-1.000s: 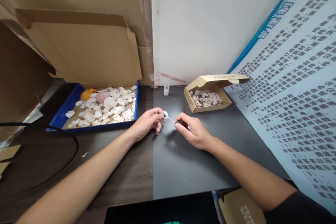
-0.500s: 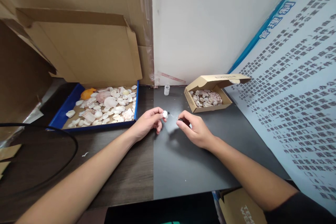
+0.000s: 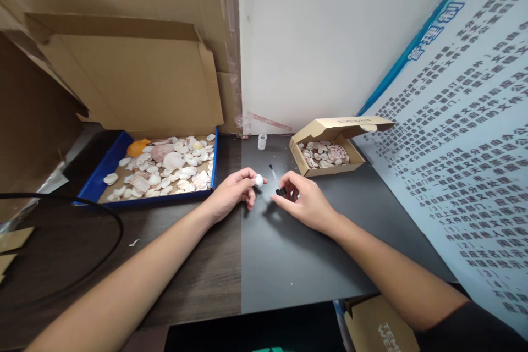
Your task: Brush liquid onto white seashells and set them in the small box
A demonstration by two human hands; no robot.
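Observation:
Between its thumb and fingers, my left hand (image 3: 234, 192) pinches a small white shell (image 3: 259, 180). My right hand (image 3: 304, 201) grips the black cap of a small brush (image 3: 274, 172), whose thin pale stem points up and away, with a dark tip. The brush tip and the shell are apart. Behind the hands a small clear bottle (image 3: 262, 142) with a white label stands upright near the wall.
At left, a blue-edged box (image 3: 94, 176) holds many shells, its cardboard lid raised. A smaller cardboard box (image 3: 336, 170) with shells stands at right, lid partly up. A black cable (image 3: 117, 225) loops at far left. A printed sheet (image 3: 466, 137) covers the right side.
The brush has come away from the shell in my left hand and now points upward. My right hand has turned a little, showing the black cap. My left hand has hardly moved.

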